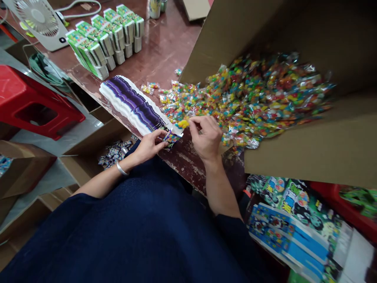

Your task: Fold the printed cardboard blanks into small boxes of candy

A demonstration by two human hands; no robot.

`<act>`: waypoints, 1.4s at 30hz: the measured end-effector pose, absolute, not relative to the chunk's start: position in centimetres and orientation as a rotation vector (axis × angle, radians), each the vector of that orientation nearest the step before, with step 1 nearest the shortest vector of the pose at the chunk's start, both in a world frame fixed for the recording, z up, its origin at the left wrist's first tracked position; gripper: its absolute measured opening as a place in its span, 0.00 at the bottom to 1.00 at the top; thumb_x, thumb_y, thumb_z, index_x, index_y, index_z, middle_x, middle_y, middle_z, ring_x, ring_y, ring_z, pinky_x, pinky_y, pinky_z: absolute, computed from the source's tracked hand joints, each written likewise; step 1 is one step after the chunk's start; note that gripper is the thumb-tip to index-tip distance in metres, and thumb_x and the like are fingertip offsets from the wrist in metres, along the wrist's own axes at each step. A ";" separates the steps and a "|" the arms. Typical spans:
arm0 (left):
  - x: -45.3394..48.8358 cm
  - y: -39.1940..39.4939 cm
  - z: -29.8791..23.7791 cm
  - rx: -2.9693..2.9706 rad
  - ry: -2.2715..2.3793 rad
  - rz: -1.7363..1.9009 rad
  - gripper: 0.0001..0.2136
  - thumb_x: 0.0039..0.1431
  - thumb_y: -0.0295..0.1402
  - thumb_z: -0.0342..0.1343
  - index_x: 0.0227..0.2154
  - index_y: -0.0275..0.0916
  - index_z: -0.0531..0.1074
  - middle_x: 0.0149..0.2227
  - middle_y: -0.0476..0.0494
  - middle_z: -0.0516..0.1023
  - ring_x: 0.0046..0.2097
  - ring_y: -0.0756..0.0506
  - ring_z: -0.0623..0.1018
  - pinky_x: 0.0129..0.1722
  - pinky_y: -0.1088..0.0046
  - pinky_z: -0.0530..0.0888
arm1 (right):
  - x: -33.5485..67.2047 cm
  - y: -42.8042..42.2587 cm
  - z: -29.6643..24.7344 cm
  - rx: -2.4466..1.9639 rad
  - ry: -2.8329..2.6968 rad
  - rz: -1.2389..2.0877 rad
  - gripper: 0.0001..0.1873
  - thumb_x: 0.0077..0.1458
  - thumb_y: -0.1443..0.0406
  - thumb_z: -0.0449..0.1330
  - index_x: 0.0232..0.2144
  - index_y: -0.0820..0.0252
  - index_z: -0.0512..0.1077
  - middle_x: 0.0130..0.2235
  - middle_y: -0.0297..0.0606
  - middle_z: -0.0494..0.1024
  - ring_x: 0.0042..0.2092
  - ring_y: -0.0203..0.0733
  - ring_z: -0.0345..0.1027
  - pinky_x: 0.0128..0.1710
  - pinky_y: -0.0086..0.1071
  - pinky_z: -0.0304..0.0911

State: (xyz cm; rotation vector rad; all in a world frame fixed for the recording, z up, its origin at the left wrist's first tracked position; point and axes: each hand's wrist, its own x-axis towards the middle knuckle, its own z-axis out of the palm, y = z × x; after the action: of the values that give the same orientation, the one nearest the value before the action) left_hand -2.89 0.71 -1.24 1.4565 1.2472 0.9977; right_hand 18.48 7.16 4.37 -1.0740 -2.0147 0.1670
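My left hand grips a small dark printed candy box between thumb and fingers at the table's near edge. A white flap stands up at the box's top end. Just to the right, my right hand is closed in a pinch on a small clear candy packet with yellow sweets, close above the box. Beside my left hand runs a long fanned row of flat purple-and-white boxes. Behind my right hand a big heap of candy packets spills out onto the table.
A large cardboard carton lies tipped on the table around the heap. Green carton stacks and a white fan stand at the back left. Below left are an open box of small packs and a red stool.
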 end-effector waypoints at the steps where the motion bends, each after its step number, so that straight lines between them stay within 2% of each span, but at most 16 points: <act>1: -2.9 0.7 -1.3 1.449 1.242 1.003 0.12 0.61 0.31 0.63 0.48 0.37 0.75 0.43 0.42 0.84 0.41 0.46 0.83 0.45 0.68 0.81 | 18.6 7.1 4.5 -1.074 -2.020 0.159 0.10 0.71 0.62 0.58 0.37 0.54 0.78 0.37 0.39 0.82 0.41 0.46 0.73 0.46 0.41 0.67; 6: -2.5 0.6 -1.2 1.415 1.203 1.053 0.13 0.62 0.30 0.63 0.49 0.38 0.74 0.44 0.43 0.83 0.42 0.47 0.83 0.45 0.68 0.82 | 18.5 6.8 4.3 -1.045 -2.187 0.227 0.10 0.70 0.63 0.59 0.38 0.53 0.80 0.38 0.39 0.82 0.43 0.47 0.73 0.47 0.43 0.70; 9: -2.0 0.5 -1.1 1.395 1.195 1.131 0.16 0.61 0.29 0.64 0.51 0.39 0.73 0.45 0.44 0.80 0.39 0.49 0.82 0.43 0.71 0.82 | 18.2 6.5 3.6 -1.020 -2.155 0.402 0.10 0.69 0.59 0.61 0.41 0.52 0.82 0.47 0.42 0.82 0.51 0.50 0.74 0.52 0.47 0.73; 11: -1.9 0.3 -0.9 1.339 1.169 1.201 0.23 0.60 0.29 0.65 0.57 0.42 0.69 0.45 0.46 0.77 0.36 0.51 0.81 0.40 0.73 0.81 | 18.0 6.0 2.8 -1.019 -2.005 0.611 0.12 0.68 0.55 0.61 0.47 0.50 0.81 0.54 0.43 0.80 0.54 0.50 0.75 0.52 0.46 0.76; 14: -1.9 0.2 -0.6 1.251 1.078 1.270 0.31 0.60 0.31 0.68 0.64 0.49 0.64 0.45 0.48 0.73 0.33 0.54 0.78 0.36 0.77 0.80 | 17.6 4.9 1.1 -1.030 -1.725 0.921 0.19 0.66 0.51 0.64 0.55 0.47 0.77 0.54 0.40 0.81 0.49 0.46 0.80 0.47 0.40 0.80; 16: -1.9 0.1 -0.5 1.240 1.021 1.272 0.29 0.61 0.33 0.69 0.62 0.50 0.67 0.45 0.48 0.71 0.32 0.55 0.77 0.34 0.79 0.78 | 17.2 4.0 -0.1 -1.014 -1.615 1.031 0.21 0.63 0.52 0.67 0.56 0.47 0.75 0.51 0.38 0.83 0.46 0.44 0.82 0.47 0.39 0.80; 20: -1.7 0.1 -0.6 1.217 0.948 1.209 0.21 0.60 0.35 0.70 0.54 0.45 0.73 0.44 0.48 0.71 0.32 0.55 0.76 0.33 0.79 0.77 | 16.7 3.1 -1.5 -1.028 -1.528 0.993 0.12 0.63 0.54 0.67 0.46 0.49 0.77 0.45 0.35 0.84 0.42 0.43 0.82 0.44 0.37 0.79; 23: -1.5 0.4 -0.8 1.149 0.923 1.183 0.21 0.57 0.37 0.72 0.51 0.43 0.73 0.45 0.47 0.72 0.33 0.54 0.77 0.35 0.77 0.78 | 16.5 3.2 -1.3 -1.011 -1.496 0.965 0.10 0.63 0.54 0.66 0.38 0.52 0.75 0.49 0.38 0.83 0.44 0.43 0.81 0.46 0.38 0.77; 25: -1.4 0.5 -0.8 1.096 0.896 1.188 0.23 0.55 0.38 0.74 0.50 0.43 0.71 0.45 0.48 0.73 0.33 0.54 0.77 0.35 0.78 0.78 | 16.2 3.4 -0.9 -0.975 -1.420 1.014 0.11 0.63 0.54 0.67 0.39 0.52 0.72 0.49 0.37 0.82 0.45 0.42 0.81 0.48 0.38 0.77; 28: -1.5 0.6 -0.6 1.044 0.880 1.185 0.27 0.53 0.39 0.75 0.51 0.45 0.67 0.42 0.50 0.74 0.33 0.53 0.78 0.33 0.78 0.78 | 15.9 3.6 -0.4 -0.928 -1.316 1.093 0.17 0.60 0.52 0.70 0.43 0.50 0.69 0.41 0.33 0.81 0.42 0.40 0.80 0.46 0.36 0.76; 33: -1.7 0.0 0.3 1.152 1.020 1.144 0.24 0.55 0.35 0.71 0.51 0.44 0.66 0.44 0.47 0.75 0.32 0.54 0.76 0.35 0.76 0.80 | 16.3 4.2 0.6 -0.953 -1.377 1.237 0.20 0.56 0.48 0.71 0.31 0.54 0.70 0.35 0.33 0.79 0.37 0.39 0.75 0.42 0.35 0.73; 37: -1.7 -0.4 0.9 1.294 1.093 1.126 0.22 0.58 0.30 0.66 0.54 0.44 0.67 0.47 0.45 0.75 0.35 0.52 0.77 0.35 0.75 0.80 | 17.0 5.0 1.4 -1.092 -1.392 1.353 0.19 0.48 0.50 0.76 0.31 0.55 0.76 0.32 0.33 0.81 0.35 0.41 0.75 0.39 0.36 0.73; 42: -1.9 -0.7 1.0 1.336 1.081 1.081 0.27 0.58 0.27 0.65 0.60 0.44 0.68 0.47 0.44 0.75 0.34 0.52 0.77 0.35 0.74 0.80 | 17.4 5.7 1.2 -1.142 -1.408 1.385 0.18 0.49 0.50 0.74 0.26 0.56 0.76 0.28 0.32 0.80 0.32 0.41 0.73 0.36 0.37 0.71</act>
State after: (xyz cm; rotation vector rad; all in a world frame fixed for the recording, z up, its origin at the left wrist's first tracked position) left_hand -1.93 -0.67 1.04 1.3356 1.0809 1.0806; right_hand 17.40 5.68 1.20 -1.1421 -1.4079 1.3846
